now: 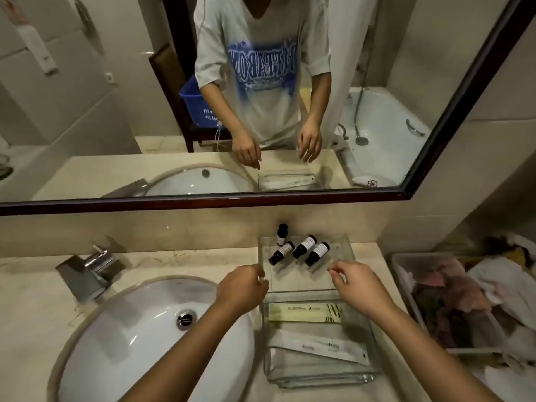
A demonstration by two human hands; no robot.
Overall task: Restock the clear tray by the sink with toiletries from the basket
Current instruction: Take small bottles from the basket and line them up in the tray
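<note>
A clear glass tray lies on the counter to the right of the sink. At its far end one small dark bottle stands upright and three more dark bottles lie on their sides. A pale yellow packet and a long white packet lie in its near half. My left hand hovers at the tray's left edge, fingers loosely curled and holding nothing. Over the tray's middle my right hand is empty too. A blue basket shows only in the mirror, behind me.
A chrome faucet stands left of the tray, behind the sink. A clear bin of crumpled cloths sits on the counter to the right. The dark-framed mirror runs above the backsplash, reflecting a bathtub.
</note>
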